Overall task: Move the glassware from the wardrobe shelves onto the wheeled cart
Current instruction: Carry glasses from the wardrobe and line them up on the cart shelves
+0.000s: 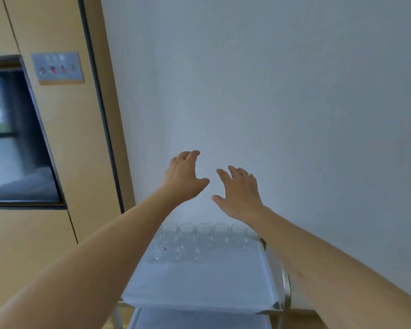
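Several clear glasses [199, 241] stand in rows at the far end of the wheeled cart [199, 286], whose top is covered with a white cloth. Both my arms reach out above the cart, in front of the white wall. My left hand [184, 176] hangs in the air with loosely curved fingers and holds nothing. My right hand [239, 192] is beside it, fingers spread and relaxed, also empty. Both hands are well above the glasses and touch none of them. The wardrobe shelves are out of view.
A tan wooden wall panel [64, 138] with a dark window-like opening [12, 138] and a grey switch plate [57, 67] stands at the left. The white wall [294, 91] runs along the cart's right side. A metal cart handle [286, 288] sticks out at the right.
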Action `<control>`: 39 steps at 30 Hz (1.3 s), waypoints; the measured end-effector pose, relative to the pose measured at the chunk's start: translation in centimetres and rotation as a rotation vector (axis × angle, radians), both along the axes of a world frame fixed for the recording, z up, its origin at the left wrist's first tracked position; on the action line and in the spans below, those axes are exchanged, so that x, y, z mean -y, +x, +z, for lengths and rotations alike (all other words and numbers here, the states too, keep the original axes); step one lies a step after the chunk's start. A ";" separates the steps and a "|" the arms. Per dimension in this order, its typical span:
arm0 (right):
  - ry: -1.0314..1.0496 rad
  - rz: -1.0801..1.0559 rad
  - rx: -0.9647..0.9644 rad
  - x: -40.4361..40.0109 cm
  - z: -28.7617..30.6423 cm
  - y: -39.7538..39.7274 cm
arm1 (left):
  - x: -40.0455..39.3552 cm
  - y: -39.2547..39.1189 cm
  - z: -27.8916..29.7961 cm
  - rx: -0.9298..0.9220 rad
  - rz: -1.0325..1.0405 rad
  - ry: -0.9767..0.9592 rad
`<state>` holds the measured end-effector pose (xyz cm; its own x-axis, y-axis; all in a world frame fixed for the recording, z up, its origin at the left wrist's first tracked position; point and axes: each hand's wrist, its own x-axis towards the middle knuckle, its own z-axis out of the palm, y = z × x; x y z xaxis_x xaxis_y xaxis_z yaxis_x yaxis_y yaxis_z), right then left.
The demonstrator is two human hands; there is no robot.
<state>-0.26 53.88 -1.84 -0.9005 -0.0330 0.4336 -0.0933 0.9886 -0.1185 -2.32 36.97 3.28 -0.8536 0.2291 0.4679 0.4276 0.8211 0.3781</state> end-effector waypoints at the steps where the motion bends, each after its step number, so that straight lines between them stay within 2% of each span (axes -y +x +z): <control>1: 0.001 -0.035 -0.017 -1.4 1.0 0.4 | -1.5 -0.3 1.1 -0.010 -0.036 -0.001; 8: 0.020 -0.353 -0.092 -11.8 5.0 4.6 | -14.2 -2.3 6.2 -0.077 -0.390 0.009; 16: 0.026 -0.798 -0.083 -19.9 4.5 13.1 | -27.1 0.7 3.7 -0.121 -0.881 -0.071; 24: 0.044 -1.200 -0.050 -21.0 2.6 24.0 | -34.9 7.6 0.3 -0.123 -1.271 -0.104; 30: 0.029 -1.421 -0.056 -21.4 1.9 32.0 | -39.5 15.4 -0.5 -0.117 -1.518 -0.100; 39: 0.028 -1.607 -0.083 -27.1 0.7 42.1 | -48.4 25.7 -2.5 -0.177 -1.702 -0.102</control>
<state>41.84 80.95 -1.17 0.0160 0.8681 0.4962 0.9870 0.0658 -0.1469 23.40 85.38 0.79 0.4218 0.7873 0.4497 0.8056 -0.5530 0.2125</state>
